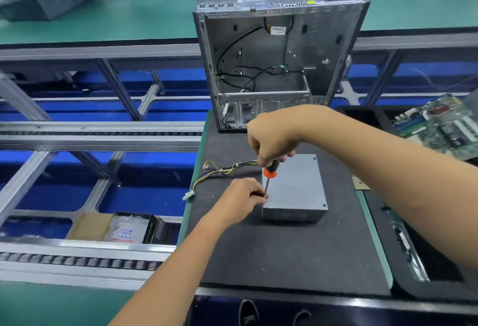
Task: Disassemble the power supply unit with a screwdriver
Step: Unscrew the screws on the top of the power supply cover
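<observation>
Grey steel, the power supply (297, 188) lay flat on a dark foam mat (297, 256) in front of an emptied case (271, 67), its wire bundle (222, 173) trailing left. The right hand (274, 142) clenched the screwdriver (267, 183) upright over the near-left corner, apparently on a screw there. The left hand (240, 201) pinched the shaft low, likely steadying the tip.

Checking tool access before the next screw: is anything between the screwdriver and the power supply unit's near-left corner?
Nothing visible. The right hand holds the screwdriver upright at that corner of the power supply unit; the left hand pinches its shaft beside the box.
</observation>
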### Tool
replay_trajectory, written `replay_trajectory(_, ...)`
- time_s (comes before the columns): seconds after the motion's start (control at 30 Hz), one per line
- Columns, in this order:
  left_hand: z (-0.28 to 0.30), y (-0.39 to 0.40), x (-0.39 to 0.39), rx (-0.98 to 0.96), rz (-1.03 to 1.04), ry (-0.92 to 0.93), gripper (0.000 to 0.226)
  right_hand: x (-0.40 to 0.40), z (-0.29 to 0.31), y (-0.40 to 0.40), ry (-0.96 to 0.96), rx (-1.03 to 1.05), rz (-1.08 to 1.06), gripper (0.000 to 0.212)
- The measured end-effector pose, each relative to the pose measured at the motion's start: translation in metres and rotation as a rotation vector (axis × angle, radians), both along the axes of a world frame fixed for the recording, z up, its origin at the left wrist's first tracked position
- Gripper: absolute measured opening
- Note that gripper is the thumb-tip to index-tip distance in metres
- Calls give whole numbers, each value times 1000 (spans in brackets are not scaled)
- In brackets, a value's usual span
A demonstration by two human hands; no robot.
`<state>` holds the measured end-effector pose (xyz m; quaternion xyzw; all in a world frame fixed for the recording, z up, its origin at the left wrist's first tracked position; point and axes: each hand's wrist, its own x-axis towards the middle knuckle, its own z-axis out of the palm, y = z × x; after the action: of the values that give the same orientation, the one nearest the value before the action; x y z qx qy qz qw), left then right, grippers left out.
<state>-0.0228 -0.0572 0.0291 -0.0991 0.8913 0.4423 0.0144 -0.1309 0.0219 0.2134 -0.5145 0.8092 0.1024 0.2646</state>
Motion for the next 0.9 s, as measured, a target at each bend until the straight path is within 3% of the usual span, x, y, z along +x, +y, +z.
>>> replay_trajectory(0.9,-4,21,9,-96,109,25,8,12,3,11,43,-52,42,18)
